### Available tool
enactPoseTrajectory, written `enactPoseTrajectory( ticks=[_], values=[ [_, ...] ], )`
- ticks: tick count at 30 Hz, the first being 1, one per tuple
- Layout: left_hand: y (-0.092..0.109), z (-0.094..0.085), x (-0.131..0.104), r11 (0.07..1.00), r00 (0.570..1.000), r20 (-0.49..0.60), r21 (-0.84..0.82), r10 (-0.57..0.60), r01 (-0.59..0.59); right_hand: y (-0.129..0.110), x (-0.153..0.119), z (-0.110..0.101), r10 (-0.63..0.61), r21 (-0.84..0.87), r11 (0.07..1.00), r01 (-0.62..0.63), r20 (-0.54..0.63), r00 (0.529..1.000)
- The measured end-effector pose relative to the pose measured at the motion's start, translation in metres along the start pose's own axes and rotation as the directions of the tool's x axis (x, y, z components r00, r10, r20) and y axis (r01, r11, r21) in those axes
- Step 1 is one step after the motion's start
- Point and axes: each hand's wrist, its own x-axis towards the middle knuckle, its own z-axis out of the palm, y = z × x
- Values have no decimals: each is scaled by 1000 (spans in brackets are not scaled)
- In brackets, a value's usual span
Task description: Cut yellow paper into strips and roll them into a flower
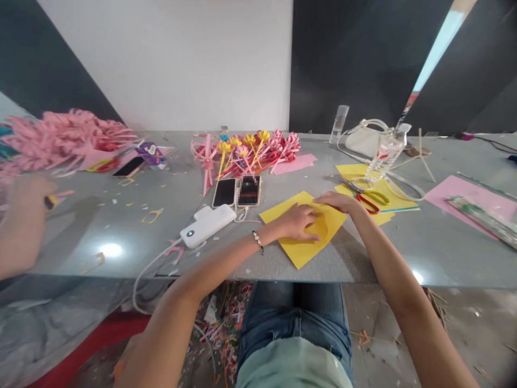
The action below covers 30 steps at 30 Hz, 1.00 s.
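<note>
A yellow sheet of paper (298,257) lies slantwise near the table's front edge. My left hand (299,221) rests on top of it, fingers apart and thumb stretched toward the right. At the sheet's upper right edge, my right hand (338,201) has its fingers closed over the paper; its thumb is hidden. To the right, red-handled scissors (368,203) and yellow-green-handled scissors (377,197) lie on more yellow paper (348,171).
Two phones (224,193) and a white power bank (208,225) with a cable lie to the left. Behind them are pink and yellow paper flowers (250,148). A bottle (385,156), a white bag (363,139) and pink paper (464,199) are right. Another person's arm (24,221) is far left.
</note>
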Motion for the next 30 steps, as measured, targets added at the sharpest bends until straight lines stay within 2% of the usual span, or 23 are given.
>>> enactPoseTrajectory(
  ticks=[3, 5, 6, 8, 9, 11, 13, 14, 15, 17, 19, 21, 23, 30],
  values=[
    [5, 7, 1, 999, 1000, 11, 32, -2, 2, 13, -1, 2, -43, -35, 999, 41, -84, 996],
    [0, 7, -5, 999, 999, -1, 39, -38, 38, 19, -1, 2, -86, -22, 996, 84, -143, 986],
    [-6, 6, -8, 996, 997, -23, 48, -75, 76, 21, 0, 2, -114, -1, 993, 116, -177, 978],
    [-22, 2, -15, 976, 969, -144, 50, -201, 210, 23, 1, 0, -179, 61, 978, 199, -248, 952],
    [-30, -1, -17, 955, 928, -247, 31, -278, 295, 24, 2, 0, -210, 94, 965, 245, -284, 936],
    [-48, -8, -20, 908, 804, -440, -65, -399, 415, 25, 3, -1, -261, 150, 932, 330, -351, 899],
    [-63, -15, -21, 878, 706, -523, -258, -478, 404, 26, 5, 0, -300, 180, 899, 398, -409, 862],
    [-69, -17, -21, 851, 692, -503, -380, -519, 363, 26, 6, 1, -315, 186, 885, 427, -435, 843],
    [-73, -18, -21, 809, 697, -459, -498, -551, 312, 27, 7, 3, -330, 187, 872, 453, -460, 825],
    [-78, -19, -22, 709, 735, -360, -667, -575, 228, 27, 9, 7, -354, 176, 850, 497, -508, 785],
    [-80, -16, -23, 657, 763, -310, -729, -568, 192, 27, 11, 9, -368, 148, 839, 523, -554, 747],
    [-82, -14, -24, 661, 769, -303, -723, -564, 200, 28, 11, 9, -366, 115, 845, 522, -588, 721],
    [-85, -12, -25, 677, 769, -302, -702, -564, 221, 29, 10, 8, -347, 85, 866, 493, -606, 716],
    [-90, -10, -27, 691, 782, -272, -674, -561, 261, 37, 10, 6, -214, 38, 952, 303, -625, 751]
  ],
)
